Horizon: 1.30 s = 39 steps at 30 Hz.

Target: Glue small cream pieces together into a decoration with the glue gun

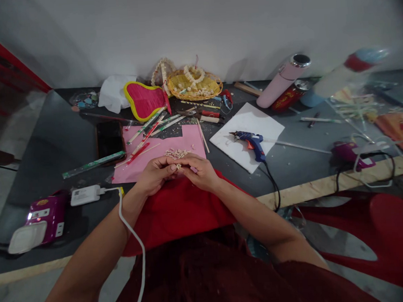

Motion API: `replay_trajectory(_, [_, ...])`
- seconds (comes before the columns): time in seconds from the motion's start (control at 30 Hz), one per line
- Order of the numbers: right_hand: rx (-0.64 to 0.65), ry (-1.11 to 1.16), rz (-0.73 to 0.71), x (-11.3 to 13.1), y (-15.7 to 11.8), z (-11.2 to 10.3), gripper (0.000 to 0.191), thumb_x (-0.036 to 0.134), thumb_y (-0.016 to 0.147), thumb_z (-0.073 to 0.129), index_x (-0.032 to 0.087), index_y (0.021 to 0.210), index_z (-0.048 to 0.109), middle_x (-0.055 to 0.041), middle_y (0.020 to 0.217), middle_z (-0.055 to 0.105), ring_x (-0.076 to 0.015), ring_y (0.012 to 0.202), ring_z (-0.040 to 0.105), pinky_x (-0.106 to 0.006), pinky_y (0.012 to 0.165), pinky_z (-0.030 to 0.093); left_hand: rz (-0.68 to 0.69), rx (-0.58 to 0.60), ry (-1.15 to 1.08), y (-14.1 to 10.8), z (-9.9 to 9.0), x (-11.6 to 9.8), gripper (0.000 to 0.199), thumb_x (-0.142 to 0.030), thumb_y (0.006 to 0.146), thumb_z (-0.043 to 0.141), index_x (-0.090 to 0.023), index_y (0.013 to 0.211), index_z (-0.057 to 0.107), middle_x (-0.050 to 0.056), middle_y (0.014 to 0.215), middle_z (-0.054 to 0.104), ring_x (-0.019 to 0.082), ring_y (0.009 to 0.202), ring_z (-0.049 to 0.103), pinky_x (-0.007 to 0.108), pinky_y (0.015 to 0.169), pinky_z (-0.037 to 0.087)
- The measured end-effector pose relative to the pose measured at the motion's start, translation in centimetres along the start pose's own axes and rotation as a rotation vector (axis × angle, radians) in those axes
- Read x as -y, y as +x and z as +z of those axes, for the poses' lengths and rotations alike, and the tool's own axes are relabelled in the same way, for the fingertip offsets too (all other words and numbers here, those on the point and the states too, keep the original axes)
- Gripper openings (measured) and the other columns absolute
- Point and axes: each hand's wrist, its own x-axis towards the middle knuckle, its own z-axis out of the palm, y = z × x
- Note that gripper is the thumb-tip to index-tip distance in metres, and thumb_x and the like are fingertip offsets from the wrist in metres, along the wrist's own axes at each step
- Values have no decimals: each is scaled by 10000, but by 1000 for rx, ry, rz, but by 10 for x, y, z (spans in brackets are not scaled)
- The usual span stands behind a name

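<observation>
At the centre of the head view, the left hand [154, 175] and right hand [203, 172] meet, fingers of both closed on a small pale piece [178, 166]. Just beyond them, at twelve o'clock, a loose pile [177, 153] of similar pieces lies on pink paper [192, 134]. From the hands, the blue glue gun [255, 144] rests between two and three o'clock, the yellow basket [180, 89] near one.

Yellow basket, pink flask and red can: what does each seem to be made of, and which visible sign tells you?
Basket: probably cane or plastic strands, slightly shiny; the weave shows.
Flask: likely metal, coated pink; its rim gleams silver.
Can: thin metal, perhaps aluminium, printed red; silvery top.
</observation>
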Motion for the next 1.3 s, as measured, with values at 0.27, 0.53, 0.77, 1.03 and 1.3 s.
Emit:
replay_trajectory(0.27, [4,0,17,1,0,-1,232,192,870,552,224,1086,630,-44,974,682,-130,900,623,-289,818,517,0,-6,9,0,0,1,229,-245,680,762,-122,859,689,24,718,649,86,610,580,203,582,462])
replay_trajectory(0.53, [9,-2,25,1,0,0,244,191,872,547,243,1098,624,-34,990,679,-129,896,623,-293,808,521,-10,-9,3,0,0,0,233,-248,673,768,-120,848,684,20,708,648,85,614,581,201,585,467])
replay_trajectory(0.77, [13,-4,28,0,0,-1,244,197,874,545,245,1099,624,-34,990,679,-132,904,623,-298,817,518,1,-2,8,1,-1,2,224,-242,682,761,-124,854,681,15,707,641,80,602,577,196,577,462])
replay_trajectory(1.03, [3,1,19,0,0,0,245,186,868,556,238,1097,625,-35,993,684,-128,911,625,-289,828,517,-8,-18,6,1,1,0,237,-255,665,773,-120,837,683,20,706,644,85,612,578,195,576,460])
replay_trajectory(1.3, [-8,-27,26,4,-1,-1,248,181,870,540,231,1096,628,-52,937,676,-142,878,621,-301,802,525,6,3,19,-1,4,-2,212,-264,688,754,-130,836,683,9,732,624,73,622,554,186,584,445])
